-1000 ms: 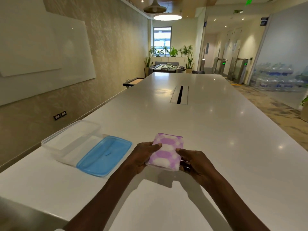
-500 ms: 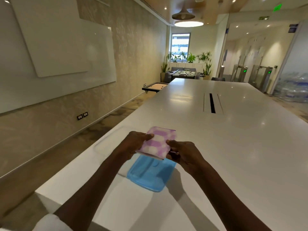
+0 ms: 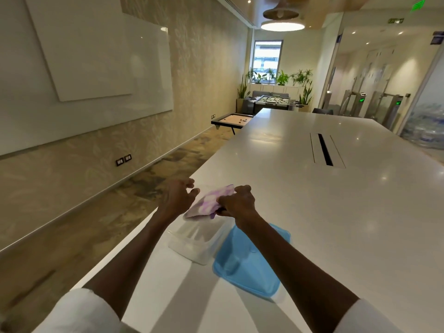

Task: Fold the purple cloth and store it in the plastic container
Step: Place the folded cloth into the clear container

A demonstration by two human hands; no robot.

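The folded purple-and-white cloth [image 3: 208, 203] hovers tilted over the far end of the clear plastic container [image 3: 197, 239], which stands open near the table's left edge. My right hand [image 3: 236, 200] grips the cloth's right side. My left hand [image 3: 179, 197] is at the cloth's left edge with its fingers spread, apparently off the fabric. The blue lid [image 3: 249, 263] lies flat just right of the container, partly under my right forearm.
The long white table [image 3: 336, 212] stretches ahead, with a cable slot [image 3: 324, 152] in its middle. Its left edge drops to patterned carpet beside the container. A low game table [image 3: 231, 120] stands at the far left.
Both hands carried the cloth left and down, from over the blue lid to over the container. My left hand has opened off the cloth. The view turned left.
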